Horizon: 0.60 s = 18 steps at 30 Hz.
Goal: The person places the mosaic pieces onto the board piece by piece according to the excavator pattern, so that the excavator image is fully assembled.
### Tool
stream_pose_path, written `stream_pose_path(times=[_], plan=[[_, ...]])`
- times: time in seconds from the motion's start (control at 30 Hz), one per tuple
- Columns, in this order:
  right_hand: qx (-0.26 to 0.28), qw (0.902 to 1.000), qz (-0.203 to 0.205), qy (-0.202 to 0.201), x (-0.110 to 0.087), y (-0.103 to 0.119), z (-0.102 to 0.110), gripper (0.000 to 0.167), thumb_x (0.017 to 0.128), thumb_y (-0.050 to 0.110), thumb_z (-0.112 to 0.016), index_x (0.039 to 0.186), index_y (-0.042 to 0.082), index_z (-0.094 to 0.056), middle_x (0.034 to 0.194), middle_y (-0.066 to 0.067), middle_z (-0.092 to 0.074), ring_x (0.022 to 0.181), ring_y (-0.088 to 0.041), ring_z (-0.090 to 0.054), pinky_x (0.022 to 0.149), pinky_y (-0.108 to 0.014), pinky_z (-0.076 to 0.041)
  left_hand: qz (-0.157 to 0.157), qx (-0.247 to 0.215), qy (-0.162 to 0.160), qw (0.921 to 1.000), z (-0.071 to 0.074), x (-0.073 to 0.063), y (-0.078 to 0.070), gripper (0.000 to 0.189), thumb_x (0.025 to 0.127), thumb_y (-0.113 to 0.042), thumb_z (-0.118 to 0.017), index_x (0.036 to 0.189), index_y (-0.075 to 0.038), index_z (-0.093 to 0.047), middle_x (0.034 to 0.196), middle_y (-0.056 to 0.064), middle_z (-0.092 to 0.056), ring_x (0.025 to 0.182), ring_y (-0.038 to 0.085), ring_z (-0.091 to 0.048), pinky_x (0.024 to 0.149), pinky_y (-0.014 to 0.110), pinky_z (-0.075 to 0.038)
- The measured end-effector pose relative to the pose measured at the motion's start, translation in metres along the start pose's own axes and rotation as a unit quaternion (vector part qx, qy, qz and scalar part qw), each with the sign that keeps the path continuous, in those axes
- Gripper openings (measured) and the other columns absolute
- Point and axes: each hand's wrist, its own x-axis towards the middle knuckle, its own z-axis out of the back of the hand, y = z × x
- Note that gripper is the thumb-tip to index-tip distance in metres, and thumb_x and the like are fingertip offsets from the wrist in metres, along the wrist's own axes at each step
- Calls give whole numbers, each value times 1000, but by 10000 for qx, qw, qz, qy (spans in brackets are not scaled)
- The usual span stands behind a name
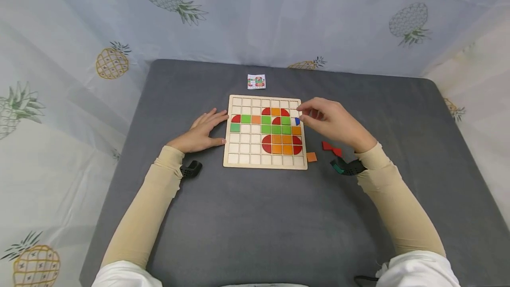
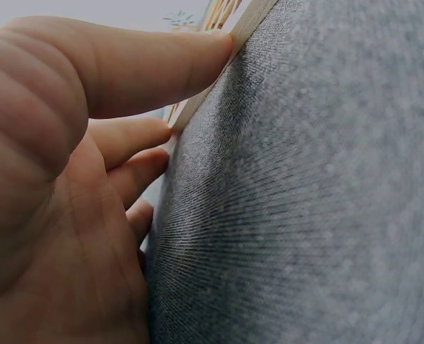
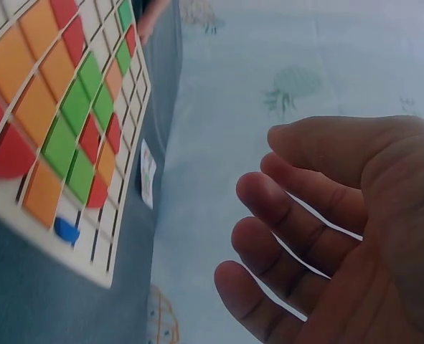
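A wooden grid board [image 1: 245,158] lies on the table with green, orange and red pieces in several of its cells. One small blue piece [image 1: 297,121] sits in a cell near the board's right edge, also seen in the right wrist view as the blue piece [image 3: 66,230]. My left hand [image 1: 202,133] rests flat beside the board, its thumb and fingertips touching the left edge. My right hand [image 1: 332,121] hovers by the board's right edge, fingers loosely bent, with nothing between thumb and fingers in the right wrist view.
A small printed pattern card [image 1: 256,82] lies behind the board. An orange square [image 1: 311,157] lies off the board's lower right corner. Red pieces [image 1: 332,148] lie on the grey table [image 1: 247,216] below my right hand. A pineapple-print cloth [image 1: 279,21] hangs behind.
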Motion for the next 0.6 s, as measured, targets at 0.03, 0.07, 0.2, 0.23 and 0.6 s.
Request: stream_pose_path(times=[0.03, 0.07, 0.2, 0.23, 0.6], plan=[[-43, 9999, -100, -14, -4, -4, 2, 27, 101, 23, -63, 127, 14, -67, 103, -3, -64, 90, -18, -54, 78, -38, -48, -5, 0, 2, 10000, 0, 0, 0, 80, 95, -28, -71, 161, -16, -28, 172, 5, -15, 161, 28, 4, 128, 55, 3], [-75, 9998, -188, -19, -9, -8, 3, 28, 101, 24, -64, 127, 14, -67, 104, -3, -64, 91, -18, -54, 78, -38, -49, -10, 7, 1, 10000, 0, 0, 0, 80, 95, -28, -71, 161, -16, -28, 172, 5, -15, 161, 28, 4, 128, 55, 3], [-189, 9987, -477, 26, -24, -24, 7, 30, 101, 26, -63, 128, 14, -67, 107, -3, -65, 92, -18, -55, 79, -39, -49, -46, -8, -8, 10000, 0, 0, 0, 80, 95, -28, -71, 161, -15, -29, 172, 6, -16, 161, 28, 3, 128, 55, 3], [-238, 9983, -525, 36, -27, -28, 7, 29, 101, 25, -63, 128, 14, -67, 108, -3, -65, 93, -18, -56, 79, -39, -49, -47, -4, -6, 10000, 0, 0, 0, 80, 95, -28, -71, 161, -15, -29, 172, 6, -16, 161, 28, 3, 128, 55, 3], [-667, 9939, -384, 784, -51, -46, -16, 30, 96, 15, -70, 124, 6, -69, 101, -5, -65, 87, -18, -57, 71, -32, -50, -35, -6, -18, 10000, 1, 1, 0, 79, 95, -27, -71, 161, -15, -29, 172, 6, -16, 161, 28, 3, 128, 55, 3]])
